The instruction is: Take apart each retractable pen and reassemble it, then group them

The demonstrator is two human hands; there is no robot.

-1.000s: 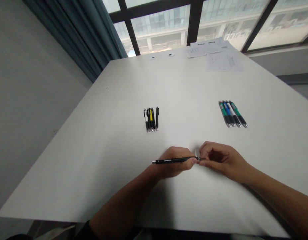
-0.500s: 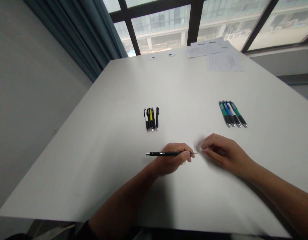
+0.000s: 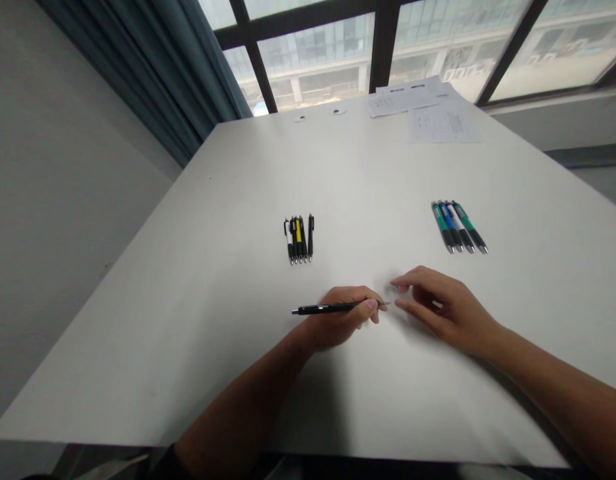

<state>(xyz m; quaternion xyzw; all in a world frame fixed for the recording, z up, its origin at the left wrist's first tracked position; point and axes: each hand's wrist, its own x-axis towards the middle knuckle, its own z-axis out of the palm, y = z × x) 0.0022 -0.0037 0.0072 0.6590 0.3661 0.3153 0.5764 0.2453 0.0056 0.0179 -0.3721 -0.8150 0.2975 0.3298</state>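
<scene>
My left hand (image 3: 345,313) is closed around a black pen (image 3: 318,309), held level above the table with its thin tip pointing right. The clicker end sticks out to the left. Just right of that tip is my right hand (image 3: 438,300), with thumb and index finger apart. A small dark speck shows by the index fingertip, too small to name. Beyond my left hand lies a row of several black, white and yellow pens (image 3: 299,240), one black pen slightly apart on its right side. Farther right, several green, blue and white pens (image 3: 458,227) lie side by side.
The white table (image 3: 188,300) reaches to the window. Papers (image 3: 443,123) lie at its far right edge, and two small white pieces with dark spots (image 3: 339,111) lie near the far edge. A blue curtain (image 3: 153,73) hangs at the left.
The right thumb and index finger, close together before, have spread apart. My left hand keeps the black pen in nearly the same place. The view has shifted slightly.
</scene>
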